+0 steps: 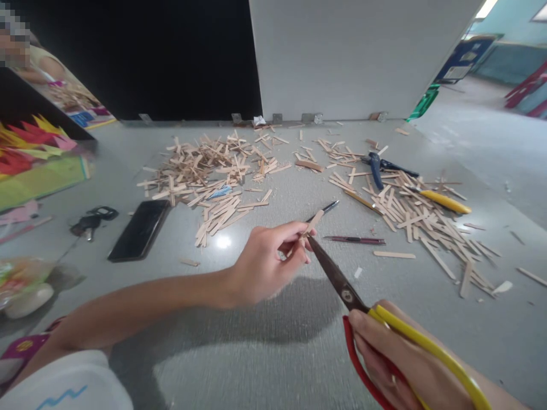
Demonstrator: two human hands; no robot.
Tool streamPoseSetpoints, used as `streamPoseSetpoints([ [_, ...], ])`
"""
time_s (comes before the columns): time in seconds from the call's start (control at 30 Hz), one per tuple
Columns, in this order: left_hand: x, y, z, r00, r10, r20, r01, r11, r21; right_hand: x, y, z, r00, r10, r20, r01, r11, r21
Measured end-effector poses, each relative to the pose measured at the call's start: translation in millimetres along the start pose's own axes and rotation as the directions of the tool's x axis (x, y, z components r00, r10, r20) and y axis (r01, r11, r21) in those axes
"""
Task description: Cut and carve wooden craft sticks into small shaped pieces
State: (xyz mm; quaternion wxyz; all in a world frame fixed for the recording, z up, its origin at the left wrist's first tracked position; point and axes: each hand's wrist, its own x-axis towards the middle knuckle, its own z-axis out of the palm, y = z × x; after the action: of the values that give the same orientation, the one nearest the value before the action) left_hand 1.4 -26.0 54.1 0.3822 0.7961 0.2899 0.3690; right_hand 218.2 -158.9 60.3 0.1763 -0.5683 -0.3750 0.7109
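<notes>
Between the thumb and fingers of my left hand [267,259] is a small flat wooden stick [315,221], one end pointing up and away. My right hand [397,353] grips large scissors [339,279] with one yellow and one red handle. The blades look nearly closed, and their tips meet the stick at my left fingertips. Whether the tips cut into the wood is too small to tell. Just beyond my left hand lie a dark pen [328,208] and a maroon pen [356,240]. A single stick [394,255] lies to their right.
Stick piles spread at back left [205,162] and right [410,213]. Blue-handled pliers [378,168] and a yellow-handled tool [444,201] lie on the right pile. At left are a phone [140,230], keys [92,222] and colourful paper [38,154]. A black and grey panel [333,57] stands behind; another person [47,65] is beyond.
</notes>
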Motion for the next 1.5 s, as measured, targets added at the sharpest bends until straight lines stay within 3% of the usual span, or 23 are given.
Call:
streamPoseSetpoints([
  [0.2, 9.6, -1.9, -11.8, 0.989, 0.094, 0.114, -0.103, 0.992, 0.078, 0.2, 15.6, -26.3, 0.986, 0.000, 0.166, -0.023, 0.990, 0.140],
  [0.33, 10.0, -0.3, -11.8, 0.985, -0.077, 0.152, 0.090, 0.992, -0.084, 3.1, 8.6, -30.2, 0.984, -0.063, 0.169, 0.042, 0.991, 0.128],
  [0.47, 9.6, 4.5, -10.0, 0.947, -0.262, 0.188, 0.307, 0.909, -0.283, 8.6, 1.3, -23.5, 0.984, -0.149, 0.096, 0.144, 0.988, 0.052],
  [0.67, 13.5, 10.9, -12.3, 0.886, -0.376, 0.271, 0.460, 0.788, -0.410, 11.5, 4.2, -22.2, 0.979, -0.169, 0.116, 0.170, 0.985, 0.005],
  [1.03, 21.1, 14.0, -25.7, 0.873, -0.354, 0.334, 0.443, 0.863, -0.242, 12.0, 4.4, -30.9, 0.983, -0.099, 0.153, 0.087, 0.993, 0.083],
  [1.27, 24.9, 13.1, -32.8, 0.865, -0.333, 0.376, 0.433, 0.873, -0.223, 11.1, 3.0, -29.0, 0.987, -0.053, 0.154, 0.038, 0.994, 0.100],
  [1.37, 27.2, 10.3, -36.0, 0.854, -0.303, 0.422, 0.432, 0.865, -0.255, 10.9, 0.8, -27.9, 0.976, -0.041, 0.212, -0.007, 0.975, 0.221],
  [1.5, 30.9, 8.1, -38.3, 0.845, -0.271, 0.461, 0.443, 0.837, -0.321, 15.2, -0.8, -29.8, 0.924, -0.082, 0.373, -0.061, 0.932, 0.358],
])
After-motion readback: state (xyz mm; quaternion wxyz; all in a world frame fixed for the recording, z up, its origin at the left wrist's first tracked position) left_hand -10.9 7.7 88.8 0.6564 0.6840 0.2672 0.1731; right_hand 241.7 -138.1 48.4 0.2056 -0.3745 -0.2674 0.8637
